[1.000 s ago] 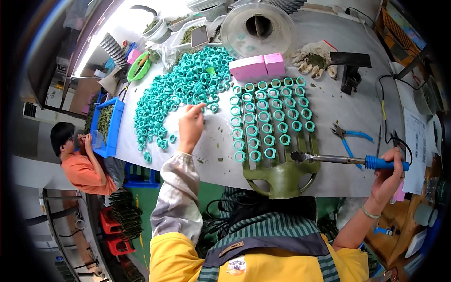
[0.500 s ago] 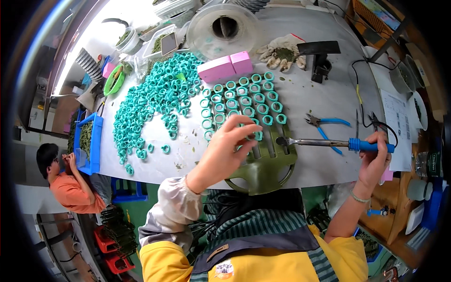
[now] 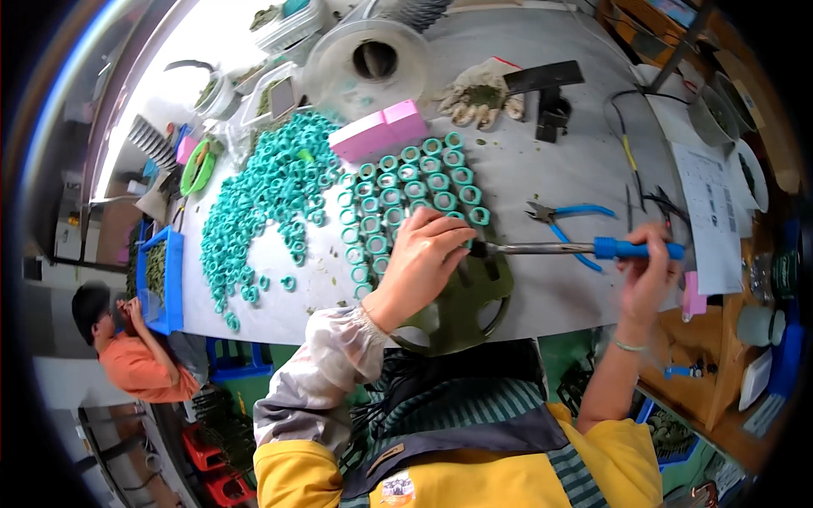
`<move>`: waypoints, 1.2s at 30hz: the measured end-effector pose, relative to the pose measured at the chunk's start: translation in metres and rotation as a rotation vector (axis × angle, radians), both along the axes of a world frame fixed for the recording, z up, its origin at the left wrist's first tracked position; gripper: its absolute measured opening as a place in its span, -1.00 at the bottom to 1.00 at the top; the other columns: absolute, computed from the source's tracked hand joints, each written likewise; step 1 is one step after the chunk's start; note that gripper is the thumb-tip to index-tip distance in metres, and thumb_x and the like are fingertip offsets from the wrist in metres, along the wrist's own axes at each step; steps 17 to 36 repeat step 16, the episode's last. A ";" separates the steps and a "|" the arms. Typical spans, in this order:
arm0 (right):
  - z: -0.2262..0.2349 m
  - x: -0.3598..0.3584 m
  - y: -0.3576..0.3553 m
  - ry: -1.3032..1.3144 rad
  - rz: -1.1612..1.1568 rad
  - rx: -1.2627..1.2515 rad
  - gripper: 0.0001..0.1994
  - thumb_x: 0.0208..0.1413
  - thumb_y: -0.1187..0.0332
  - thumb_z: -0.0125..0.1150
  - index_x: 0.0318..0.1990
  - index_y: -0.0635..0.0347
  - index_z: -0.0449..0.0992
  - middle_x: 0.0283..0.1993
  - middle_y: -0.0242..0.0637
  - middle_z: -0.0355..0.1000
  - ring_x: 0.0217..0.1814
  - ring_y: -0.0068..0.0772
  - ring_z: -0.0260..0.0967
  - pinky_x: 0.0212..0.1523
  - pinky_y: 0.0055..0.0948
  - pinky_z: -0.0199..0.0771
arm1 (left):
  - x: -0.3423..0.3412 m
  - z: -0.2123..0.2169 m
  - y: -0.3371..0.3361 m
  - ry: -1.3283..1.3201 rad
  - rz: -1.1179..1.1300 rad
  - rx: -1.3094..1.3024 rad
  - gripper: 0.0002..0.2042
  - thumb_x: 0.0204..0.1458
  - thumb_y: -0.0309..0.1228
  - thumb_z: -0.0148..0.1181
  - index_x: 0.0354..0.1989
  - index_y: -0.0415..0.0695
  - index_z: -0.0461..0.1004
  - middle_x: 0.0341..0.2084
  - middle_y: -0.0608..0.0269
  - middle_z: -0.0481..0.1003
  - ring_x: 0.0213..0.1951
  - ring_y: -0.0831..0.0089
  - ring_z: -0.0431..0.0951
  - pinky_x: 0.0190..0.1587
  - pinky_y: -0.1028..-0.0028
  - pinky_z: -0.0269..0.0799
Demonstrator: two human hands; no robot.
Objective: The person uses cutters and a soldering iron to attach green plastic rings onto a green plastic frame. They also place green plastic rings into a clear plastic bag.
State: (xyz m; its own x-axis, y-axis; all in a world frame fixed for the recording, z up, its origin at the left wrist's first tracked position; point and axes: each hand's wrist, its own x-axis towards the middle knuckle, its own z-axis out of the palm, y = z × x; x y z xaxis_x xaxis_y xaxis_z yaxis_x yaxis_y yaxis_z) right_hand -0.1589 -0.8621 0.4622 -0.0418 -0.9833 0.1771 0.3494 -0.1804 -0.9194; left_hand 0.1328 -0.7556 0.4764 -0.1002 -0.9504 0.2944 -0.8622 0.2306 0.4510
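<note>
My right hand (image 3: 648,271), partly blurred, grips a soldering iron (image 3: 610,247) by its blue handle. The iron lies nearly level, its dark tip pointing left and reaching to my left fingers. My left hand (image 3: 419,262) is over an olive-green plastic piece (image 3: 453,317) at the table's near edge, fingers bent and pressed together; what is between them is hidden. Teal rings (image 3: 440,181) stand in rows on that piece's slotted far part, and my hand covers some of them. To the left spreads a large heap of loose teal rings (image 3: 271,186).
Pink blocks (image 3: 377,133) stand behind the rows. Blue-handled cutters (image 3: 555,224) lie beneath and beyond the iron. Farther back are work gloves (image 3: 483,93), a black stand (image 3: 552,114) and a clear round cover (image 3: 334,80). A co-worker (image 3: 140,368) sits left by a blue crate (image 3: 174,275).
The iron has moved left relative to the piece, bringing its tip to my left hand. My left fingers have lowered and closed in. The whole view has shifted slightly.
</note>
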 end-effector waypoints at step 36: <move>0.015 -0.023 -0.002 0.063 -0.020 0.006 -0.75 0.19 0.24 0.06 -0.47 0.17 0.41 -0.44 -0.37 0.32 -0.61 -0.58 0.19 -0.74 -0.63 0.13 | 0.194 -0.050 0.047 -0.114 0.871 0.126 -0.62 -0.07 -0.11 0.43 -0.31 -0.13 0.47 -0.43 0.12 0.52 -0.35 0.19 0.53 -0.29 0.24 0.44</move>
